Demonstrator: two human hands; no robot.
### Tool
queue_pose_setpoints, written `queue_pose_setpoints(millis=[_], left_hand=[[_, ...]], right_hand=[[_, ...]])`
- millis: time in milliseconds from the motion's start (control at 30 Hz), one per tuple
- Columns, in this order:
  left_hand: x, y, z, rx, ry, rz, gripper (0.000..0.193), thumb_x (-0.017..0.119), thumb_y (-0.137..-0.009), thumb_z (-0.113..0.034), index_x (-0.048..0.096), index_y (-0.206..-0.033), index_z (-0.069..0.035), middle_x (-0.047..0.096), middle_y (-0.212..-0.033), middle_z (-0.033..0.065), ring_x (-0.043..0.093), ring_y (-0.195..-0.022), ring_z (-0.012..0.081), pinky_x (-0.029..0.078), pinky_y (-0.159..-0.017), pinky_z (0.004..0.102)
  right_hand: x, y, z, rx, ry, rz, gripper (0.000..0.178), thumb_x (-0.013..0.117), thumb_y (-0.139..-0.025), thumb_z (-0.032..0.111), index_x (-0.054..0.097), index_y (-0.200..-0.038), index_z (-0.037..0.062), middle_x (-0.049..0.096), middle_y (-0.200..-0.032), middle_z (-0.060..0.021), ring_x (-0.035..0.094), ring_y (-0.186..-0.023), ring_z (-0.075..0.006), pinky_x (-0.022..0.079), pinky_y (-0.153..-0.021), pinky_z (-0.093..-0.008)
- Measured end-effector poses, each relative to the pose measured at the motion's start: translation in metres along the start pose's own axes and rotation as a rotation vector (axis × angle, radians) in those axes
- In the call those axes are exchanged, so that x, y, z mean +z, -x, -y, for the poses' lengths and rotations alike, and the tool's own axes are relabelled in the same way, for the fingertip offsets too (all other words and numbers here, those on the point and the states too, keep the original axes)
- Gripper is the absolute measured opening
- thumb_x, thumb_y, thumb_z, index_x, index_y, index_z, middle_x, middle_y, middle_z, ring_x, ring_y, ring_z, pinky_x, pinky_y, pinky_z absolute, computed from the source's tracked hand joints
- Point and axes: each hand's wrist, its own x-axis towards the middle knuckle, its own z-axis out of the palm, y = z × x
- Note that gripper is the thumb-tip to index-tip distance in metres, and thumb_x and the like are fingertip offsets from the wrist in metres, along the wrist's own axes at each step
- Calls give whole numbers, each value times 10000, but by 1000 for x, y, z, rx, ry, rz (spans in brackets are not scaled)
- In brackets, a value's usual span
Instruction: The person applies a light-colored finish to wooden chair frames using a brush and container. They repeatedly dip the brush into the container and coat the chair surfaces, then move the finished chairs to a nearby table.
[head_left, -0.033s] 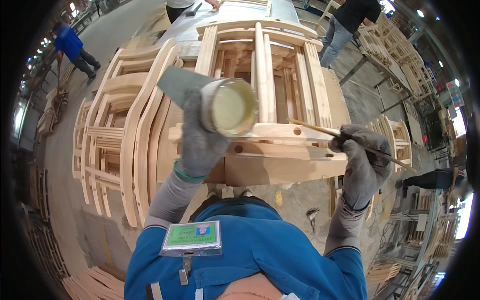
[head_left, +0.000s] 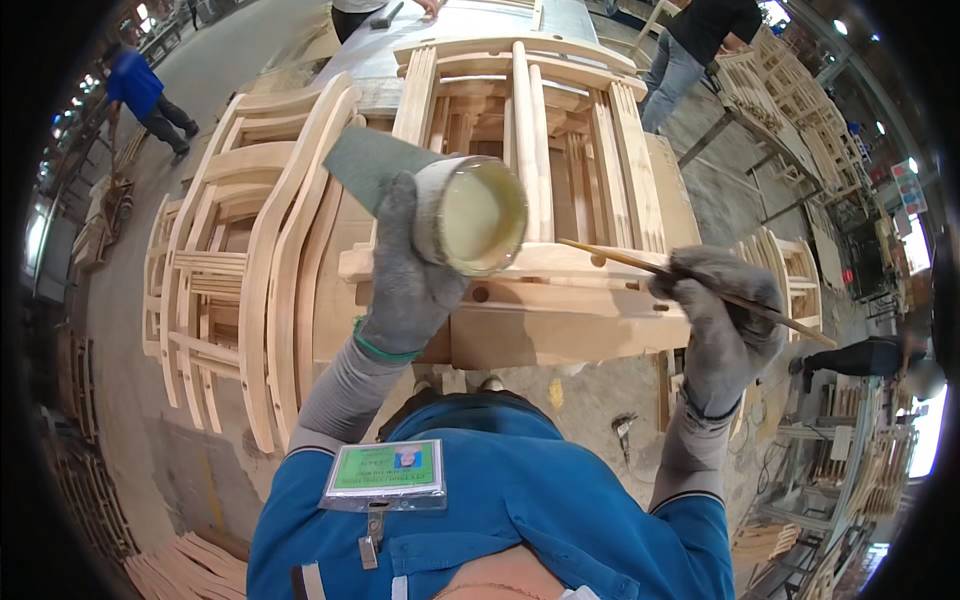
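Note:
My left hand [head_left: 408, 270], in a grey glove, is closed round a cup [head_left: 428, 215] tipped so that its opening shows. Pale yellowish liquid [head_left: 478, 212] lies inside, and the rim is stained brown. A flat grey-green sheet [head_left: 375, 165] sticks out past the fingers of that hand; how it is held is hidden. Pinched in my gloved right hand [head_left: 725, 310] is a thin wooden stick [head_left: 625, 260], its tip pointing left toward the cup but apart from it. Both hands are above the near rail of a stack of pale wooden chair frames [head_left: 600, 305] with round holes.
More curved chair frames [head_left: 265, 220] lean at the left, and others [head_left: 790, 270] stand at the right. A worktable [head_left: 560, 20] is behind the stack. Several people are around: one in blue [head_left: 140, 85] at far left, one in jeans [head_left: 670, 75] at the back right. A tool [head_left: 624, 430] lies on the floor.
My left hand has shifted slightly right with the cup and sheet. The stick's tip has moved a little left, so cup and tip are closer together.

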Motion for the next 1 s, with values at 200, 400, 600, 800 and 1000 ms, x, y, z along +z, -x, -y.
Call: queue_pose_setpoints(millis=[200,400,600,800,1000], left_hand=[[8,11,-10,-168,-73,-116,507,431,-942,-435,417,-1257,-38,551,-1169,136,570,-1087,237,508,-924,388],[7,10,-10,-45,-86,-153,519,412,-946,-452,442,-1256,-38,553,-1183,107,554,-1099,221,475,-944,369],[-2,9,6,399,-346,-171,489,433,-946,-424,412,-1256,-48,543,-1174,97,549,-1104,206,466,-963,346],[0,7,1,198,-103,-156,555,358,-950,-494,387,-1292,-58,491,-1239,105,497,-1159,200,420,-1006,349],[14,11,3,-33,76,-109,570,349,-947,-506,409,-1286,-53,500,-1234,111,500,-1153,224,424,-1000,382]], right_hand=[[60,-24,1,-250,289,287,189,720,-732,-25,622,-893,-9,665,-883,-136,660,-792,-184,550,-672,-280],[74,1,-8,-34,255,153,216,671,-786,-50,583,-975,8,659,-938,-113,645,-847,-136,554,-699,-255],[81,42,8,-229,528,277,195,668,-790,-3,583,-964,19,658,-958,-179,663,-854,-248,547,-701,-320],[75,55,15,-70,-26,-21,112,600,-824,-15,543,-918,-38,640,-933,-230,643,-884,-321,540,-805,-442],[72,59,0,206,-292,-203,177,531,-791,-88,518,-960,-36,611,-987,-223,643,-893,-316,554,-803,-446]])
